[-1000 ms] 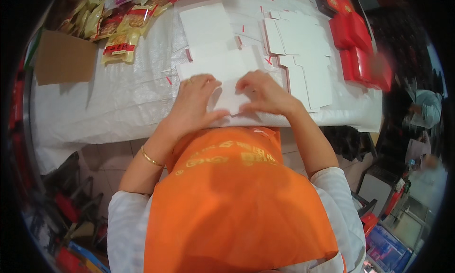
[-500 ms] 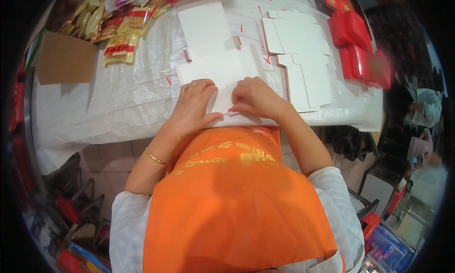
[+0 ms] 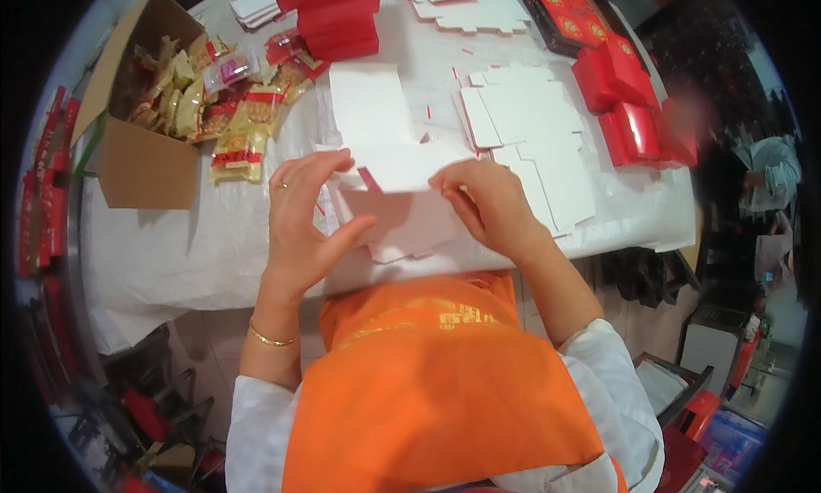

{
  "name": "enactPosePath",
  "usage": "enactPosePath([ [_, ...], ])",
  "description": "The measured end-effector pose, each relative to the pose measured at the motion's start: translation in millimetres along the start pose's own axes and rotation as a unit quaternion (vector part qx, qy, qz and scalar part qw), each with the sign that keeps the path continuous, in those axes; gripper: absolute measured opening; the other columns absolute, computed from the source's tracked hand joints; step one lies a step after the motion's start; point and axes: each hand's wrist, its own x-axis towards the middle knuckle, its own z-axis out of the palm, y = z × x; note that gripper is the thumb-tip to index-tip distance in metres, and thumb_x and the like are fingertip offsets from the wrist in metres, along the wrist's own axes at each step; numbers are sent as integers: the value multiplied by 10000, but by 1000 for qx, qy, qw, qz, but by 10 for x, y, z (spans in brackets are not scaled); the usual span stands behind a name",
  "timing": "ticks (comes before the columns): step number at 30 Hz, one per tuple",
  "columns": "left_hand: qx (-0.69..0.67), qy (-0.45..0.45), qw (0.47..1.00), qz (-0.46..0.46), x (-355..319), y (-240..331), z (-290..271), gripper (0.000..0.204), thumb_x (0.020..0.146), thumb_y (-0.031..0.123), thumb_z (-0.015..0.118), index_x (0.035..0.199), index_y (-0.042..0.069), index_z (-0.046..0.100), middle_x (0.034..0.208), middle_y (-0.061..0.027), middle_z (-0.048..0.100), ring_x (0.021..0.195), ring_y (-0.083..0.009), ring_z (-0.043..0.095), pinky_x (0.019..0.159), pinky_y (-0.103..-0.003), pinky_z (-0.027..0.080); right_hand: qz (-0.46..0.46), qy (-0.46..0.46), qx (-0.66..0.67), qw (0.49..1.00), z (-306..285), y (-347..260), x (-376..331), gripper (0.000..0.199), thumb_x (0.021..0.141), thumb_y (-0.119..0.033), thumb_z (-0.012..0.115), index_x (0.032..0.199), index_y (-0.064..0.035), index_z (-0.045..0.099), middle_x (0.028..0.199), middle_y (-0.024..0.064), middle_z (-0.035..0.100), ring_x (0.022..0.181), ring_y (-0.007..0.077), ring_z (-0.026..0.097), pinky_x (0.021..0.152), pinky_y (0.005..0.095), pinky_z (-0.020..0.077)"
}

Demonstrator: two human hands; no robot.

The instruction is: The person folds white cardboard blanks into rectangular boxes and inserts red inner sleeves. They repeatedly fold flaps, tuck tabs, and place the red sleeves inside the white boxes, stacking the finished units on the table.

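Two hands work one white folded card blank (image 3: 402,211) at the near edge of the white-covered table (image 3: 188,245). Left hand (image 3: 304,224): fingers curled, thumb and fingertips pinching the blank's left flap. Right hand (image 3: 492,206): fingers bent down, gripping the blank's right edge. One gold bangle (image 3: 272,339) on the left wrist. One brown cardboard box (image 3: 141,155) far left, snack packets (image 3: 222,108) spilling beside it, number not countable. Stack of flat white blanks (image 3: 534,134) just right. Red boxes (image 3: 633,108) far right, about five.
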Motion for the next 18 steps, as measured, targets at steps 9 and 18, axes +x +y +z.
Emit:
enactPosePath([
  [9, -96, -178, 979, -7, -404, -242, 149, 291, 690, 26, 763, 972, 69, 707, 853, -53, 684, 801, -230, 642, 795, -345, 505, 200, -279, 165, 925, 69, -84, -79, 183, 972, -171, 664, 1107, -49, 679, 994, 84, 728, 866, 229, 696, 729, 352, 543],
  [18, -190, -163, 967, -48, -572, -302, 202, 314, 707, 9, 718, 1016, 60, 740, 817, -44, 655, 781, -210, 657, 752, -351, 508, 170, -134, -138, 966, 785, 1294, 1013, 512, 845, -201, 782, 1314, -64, 630, 1317, 163, 591, 1262, 355, 547, 1048, 427, 486],
])
